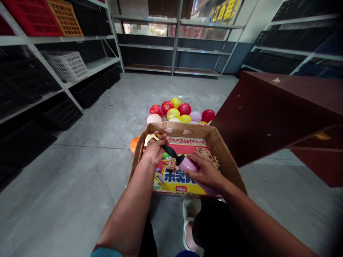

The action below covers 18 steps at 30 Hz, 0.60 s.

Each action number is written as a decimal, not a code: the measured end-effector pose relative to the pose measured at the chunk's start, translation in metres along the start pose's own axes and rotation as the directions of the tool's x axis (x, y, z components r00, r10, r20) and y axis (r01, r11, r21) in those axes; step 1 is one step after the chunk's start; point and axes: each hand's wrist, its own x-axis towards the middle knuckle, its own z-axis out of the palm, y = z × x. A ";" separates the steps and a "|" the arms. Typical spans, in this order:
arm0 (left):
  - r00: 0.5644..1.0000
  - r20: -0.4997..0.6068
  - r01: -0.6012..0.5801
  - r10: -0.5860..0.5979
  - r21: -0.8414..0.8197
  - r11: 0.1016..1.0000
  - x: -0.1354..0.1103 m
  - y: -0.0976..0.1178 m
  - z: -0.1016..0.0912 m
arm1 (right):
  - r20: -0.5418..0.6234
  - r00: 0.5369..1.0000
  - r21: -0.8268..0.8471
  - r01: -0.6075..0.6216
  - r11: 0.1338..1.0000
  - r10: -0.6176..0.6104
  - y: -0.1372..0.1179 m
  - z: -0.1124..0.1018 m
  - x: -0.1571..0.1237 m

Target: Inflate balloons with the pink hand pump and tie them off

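My right hand [203,169] is wrapped round a lilac hand balloon pump [187,164] with a black nozzle, held above an open cardboard box [223,153]. At the far end of the nozzle, my left hand [155,148] is closed on a pale yellow balloon [150,138], which looks small and limp. The left fingers partly cover both the balloon and the nozzle tip. Inside the box, by my right hand, lies a heap of beige cord-like strands [207,156]. A few pale and lilac scraps [158,175] lie at the box's left side.
Inflated red, yellow, pink and lilac balloons [173,114] rest on the floor behind the box; an orange balloon [134,144] is at its left. A dark red wooden panel [257,114] slants in from the right. Shelves with crates [65,66] line the left.
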 end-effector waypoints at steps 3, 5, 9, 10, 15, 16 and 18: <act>1.000 0.013 0.016 -0.016 -0.019 1.000 -0.001 -0.001 0.001 | -0.023 1.000 0.029 -0.008 1.000 0.008 -0.002 0.004 0.002; 0.999 0.025 0.046 -0.046 -0.024 0.999 0.000 0.001 0.000 | -0.036 0.999 0.047 0.000 0.999 0.002 -0.003 0.006 0.003; 0.987 0.009 0.162 -0.161 -0.057 0.985 0.000 0.008 -0.001 | -0.034 0.999 0.054 0.019 0.998 -0.017 -0.006 0.006 0.004; 0.982 -0.003 0.188 -0.188 -0.068 0.980 0.000 0.010 -0.001 | -0.030 0.999 0.051 0.022 0.998 -0.020 -0.007 0.006 0.005; 0.965 0.008 0.262 -0.262 -0.059 0.963 0.002 0.011 -0.001 | -0.030 0.999 -0.007 0.022 1.000 -0.022 -0.009 0.008 0.005; 0.967 0.023 0.255 -0.254 -0.056 0.965 0.003 0.010 -0.002 | -0.033 0.999 -0.021 0.015 1.000 -0.016 -0.009 0.009 0.005; 0.974 0.033 0.227 -0.226 -0.062 0.972 0.005 0.007 -0.001 | -0.037 0.999 -0.037 -0.001 0.999 0.000 -0.011 0.014 0.007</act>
